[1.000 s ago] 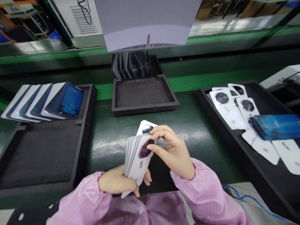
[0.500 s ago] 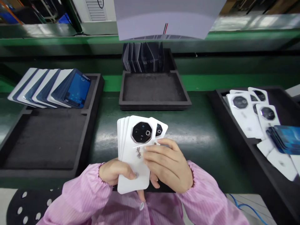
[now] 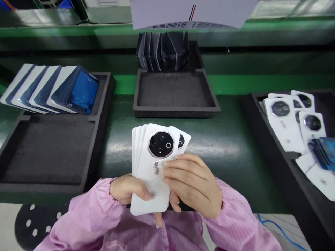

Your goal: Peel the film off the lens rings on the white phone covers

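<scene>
Head view: probably stiff, slick panels (image 3: 147, 170), clamped in the left hand (image 3: 128, 188), are best edge-held; right hand (image 3: 195, 184) extended, grip unclear.

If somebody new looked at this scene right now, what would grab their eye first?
Probably the fan of white phone-shaped panels at centre, gripped by the left hand, with the right hand against its right side and a big dark camera patch on the front panel. Next, likely the bright blue face ending the leaning row in the left tray, then the overlapping white panels in the right tray.
</scene>
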`<state>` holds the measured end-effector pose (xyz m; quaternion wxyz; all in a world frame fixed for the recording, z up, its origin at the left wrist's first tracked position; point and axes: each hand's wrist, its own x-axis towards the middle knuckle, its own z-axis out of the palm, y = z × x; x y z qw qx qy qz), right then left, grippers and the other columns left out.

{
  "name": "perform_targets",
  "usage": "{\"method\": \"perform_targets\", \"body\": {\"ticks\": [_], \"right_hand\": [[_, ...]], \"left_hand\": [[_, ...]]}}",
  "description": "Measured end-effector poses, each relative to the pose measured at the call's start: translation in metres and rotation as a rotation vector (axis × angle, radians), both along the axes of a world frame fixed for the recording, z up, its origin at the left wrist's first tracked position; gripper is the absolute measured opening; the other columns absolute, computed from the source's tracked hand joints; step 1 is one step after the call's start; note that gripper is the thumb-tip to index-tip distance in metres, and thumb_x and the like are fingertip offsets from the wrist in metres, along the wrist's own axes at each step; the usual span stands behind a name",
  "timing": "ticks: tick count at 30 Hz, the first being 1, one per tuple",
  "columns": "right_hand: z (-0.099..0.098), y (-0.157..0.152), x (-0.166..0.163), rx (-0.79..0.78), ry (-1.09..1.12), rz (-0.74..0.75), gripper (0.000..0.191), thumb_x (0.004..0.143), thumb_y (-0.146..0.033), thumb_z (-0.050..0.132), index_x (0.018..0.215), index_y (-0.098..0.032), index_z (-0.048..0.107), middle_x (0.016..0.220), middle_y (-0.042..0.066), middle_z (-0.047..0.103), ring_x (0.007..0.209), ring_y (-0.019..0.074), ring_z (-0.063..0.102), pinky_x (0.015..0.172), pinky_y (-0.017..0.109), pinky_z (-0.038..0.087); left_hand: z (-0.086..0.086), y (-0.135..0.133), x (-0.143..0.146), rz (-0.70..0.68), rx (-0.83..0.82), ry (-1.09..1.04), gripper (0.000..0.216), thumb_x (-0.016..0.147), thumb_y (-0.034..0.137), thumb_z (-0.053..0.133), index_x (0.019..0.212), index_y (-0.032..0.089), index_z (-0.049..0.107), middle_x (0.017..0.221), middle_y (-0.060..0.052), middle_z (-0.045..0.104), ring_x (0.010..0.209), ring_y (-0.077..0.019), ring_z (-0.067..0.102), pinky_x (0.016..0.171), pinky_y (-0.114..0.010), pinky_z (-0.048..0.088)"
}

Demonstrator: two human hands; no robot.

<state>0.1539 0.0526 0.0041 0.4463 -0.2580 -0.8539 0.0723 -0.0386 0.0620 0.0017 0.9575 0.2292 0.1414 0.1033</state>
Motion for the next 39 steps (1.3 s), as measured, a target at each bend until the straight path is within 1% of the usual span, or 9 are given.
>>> {"method": "perform_targets", "body": {"ticks": [3,9,12,17,19,22,25,30,39], "right_hand": [[0.005,0.000,0.001,-0.038,-0.034,0.011,0.020,0.093,-0.019,0.044,0.090,-0.015,0.063,0.091,0.007,0.072,0.097,0.0204,0.065,0.083,0.039,0.053],[0.005,0.001,0.001,0.012,0.024,-0.003,0.021,0.093,-0.018,0.044,0.087,-0.014,0.063,0.088,0.008,0.073,0.094,0.0207,0.066,0.080,0.038,0.055],[0.007,0.000,0.002,-0.025,0.009,0.017,0.018,0.092,-0.017,0.046,0.088,-0.012,0.063,0.089,0.009,0.072,0.095,0.0217,0.066,0.081,0.038,0.055],[0.004,0.000,0.002,-0.017,0.025,0.035,0.019,0.091,-0.016,0.046,0.087,-0.009,0.064,0.090,0.011,0.072,0.097,0.0229,0.065,0.081,0.039,0.056],[0.002,0.000,0.001,0.016,0.052,0.024,0.022,0.092,-0.017,0.044,0.088,-0.010,0.064,0.089,0.010,0.072,0.097,0.0222,0.064,0.080,0.039,0.056],[0.003,-0.001,0.000,0.044,0.071,0.006,0.022,0.092,-0.016,0.043,0.087,-0.012,0.064,0.087,0.009,0.072,0.096,0.0208,0.065,0.079,0.038,0.057],[0.010,-0.002,0.000,0.000,0.038,0.015,0.018,0.090,-0.013,0.048,0.083,-0.010,0.063,0.084,0.010,0.073,0.093,0.0216,0.067,0.079,0.037,0.058],[0.016,-0.004,0.000,-0.009,0.063,0.011,0.017,0.089,-0.014,0.051,0.080,-0.009,0.063,0.082,0.011,0.073,0.091,0.0225,0.068,0.079,0.037,0.058],[0.016,-0.007,0.002,-0.029,0.042,0.015,0.017,0.090,-0.015,0.049,0.084,-0.008,0.063,0.086,0.012,0.073,0.095,0.0224,0.066,0.081,0.037,0.057]], "left_hand": [[0.001,-0.001,0.002,0.018,-0.009,0.003,0.043,0.057,0.017,0.050,0.096,0.005,0.062,0.092,-0.013,0.068,0.066,-0.0218,0.065,0.063,-0.036,0.051],[0.002,-0.001,-0.001,-0.002,-0.051,0.046,0.052,0.054,0.017,0.051,0.104,0.004,0.063,0.094,-0.012,0.068,0.067,-0.0228,0.066,0.066,-0.036,0.051],[0.002,0.000,-0.001,0.001,-0.049,0.048,0.051,0.054,0.016,0.051,0.102,0.004,0.064,0.095,-0.013,0.068,0.068,-0.0227,0.066,0.067,-0.035,0.051],[0.007,0.002,0.002,0.001,-0.020,0.044,0.052,0.053,0.015,0.049,0.101,0.004,0.065,0.094,-0.012,0.070,0.067,-0.0217,0.067,0.067,-0.034,0.051],[0.007,0.003,0.002,-0.017,0.001,0.058,0.049,0.053,0.014,0.048,0.098,0.005,0.066,0.093,-0.010,0.070,0.067,-0.0210,0.067,0.068,-0.033,0.051],[0.001,0.001,-0.001,-0.033,0.027,0.022,0.043,0.054,0.013,0.050,0.093,0.008,0.066,0.081,-0.008,0.072,0.067,-0.0217,0.068,0.065,-0.031,0.052],[-0.008,-0.002,-0.005,-0.018,0.002,-0.022,0.048,0.053,0.009,0.053,0.100,0.010,0.063,0.076,-0.005,0.072,0.068,-0.0233,0.069,0.062,-0.031,0.054],[-0.013,-0.003,-0.008,-0.065,0.011,0.009,0.057,0.053,0.008,0.052,0.110,0.008,0.059,0.081,-0.007,0.073,0.074,-0.0274,0.070,0.066,-0.035,0.054],[-0.004,0.001,-0.008,-0.111,0.059,0.034,0.062,0.057,0.007,0.051,0.118,0.009,0.056,0.098,-0.010,0.071,0.078,-0.0282,0.070,0.070,-0.035,0.052]]}}
